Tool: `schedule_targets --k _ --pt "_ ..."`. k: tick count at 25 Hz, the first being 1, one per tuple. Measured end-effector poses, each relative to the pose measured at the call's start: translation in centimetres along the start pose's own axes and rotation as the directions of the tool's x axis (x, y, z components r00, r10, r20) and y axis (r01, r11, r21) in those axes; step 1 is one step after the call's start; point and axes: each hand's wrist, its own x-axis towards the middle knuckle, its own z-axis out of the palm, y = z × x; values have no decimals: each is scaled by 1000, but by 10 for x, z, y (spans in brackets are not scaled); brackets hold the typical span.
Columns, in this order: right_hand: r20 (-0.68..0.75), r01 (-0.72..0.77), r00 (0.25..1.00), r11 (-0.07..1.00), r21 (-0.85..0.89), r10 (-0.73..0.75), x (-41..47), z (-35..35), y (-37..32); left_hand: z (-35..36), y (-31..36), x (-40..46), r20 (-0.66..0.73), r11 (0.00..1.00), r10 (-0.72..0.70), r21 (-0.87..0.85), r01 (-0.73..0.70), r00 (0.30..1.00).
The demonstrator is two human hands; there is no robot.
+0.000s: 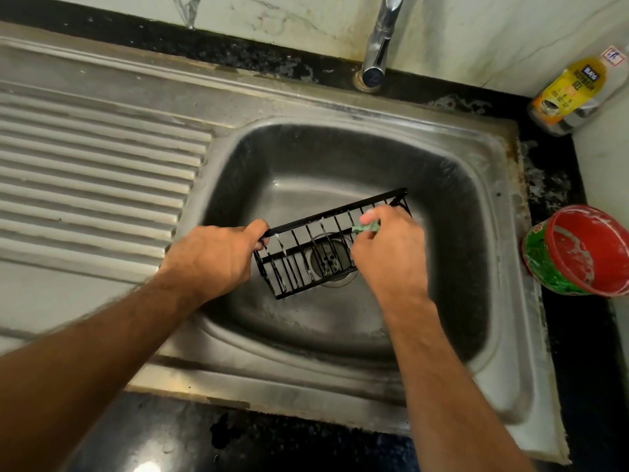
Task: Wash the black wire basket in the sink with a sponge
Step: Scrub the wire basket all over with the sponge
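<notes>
Steel sink point(469, 253) set in a dark surface point(585, 335), ribbed drainboard point(95, 185) to the left, tap point(383, 39) at the back with no water seen running. Dish gel bottle point(575, 93) and a red-lidded green tub point(578, 253) sit off to the right.

We're mid-scrub. Our left hand point(218, 257) has a closed grip on the left end of the basket's top rim. The basket point(306, 253) is held tilted over the drain point(332, 258), inside the bowl. Our right hand point(391, 247) pinches a green sponge point(366, 228) against the top rail near the right end. White suds show on several wires.

Next, as we read it: work the sponge along the remaining wires, turn the basket to reach the underside, then rinse. Left grip needs to stay firm; soapy wire looks slippery.
</notes>
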Motion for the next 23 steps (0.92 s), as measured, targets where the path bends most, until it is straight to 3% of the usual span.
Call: schedule_targets --k 4,8,11,14,18,23 --pt "1 -24 1000 997 69 24 -18 -13 18 0 2 -1 -17 999 7 38 -7 1000" --pt "-150 -1 989 995 96 15 11 -24 23 -3 3 0 11 999 -15 36 14 1000" --pt "-143 34 989 999 10 -32 28 -18 22 -5 5 -1 14 999 -12 42 12 1000" --pt "-118 54 992 997 60 -46 22 -14 28 -5 3 -1 -2 999 12 41 -12 1000" --pt "-266 120 958 992 23 -110 29 -13 23 -8 6 -1 2 999 4 47 -4 1000" --pt "-101 215 968 967 -139 -229 24 -1 34 -7 6 -1 0 998 5 55 -5 1000"
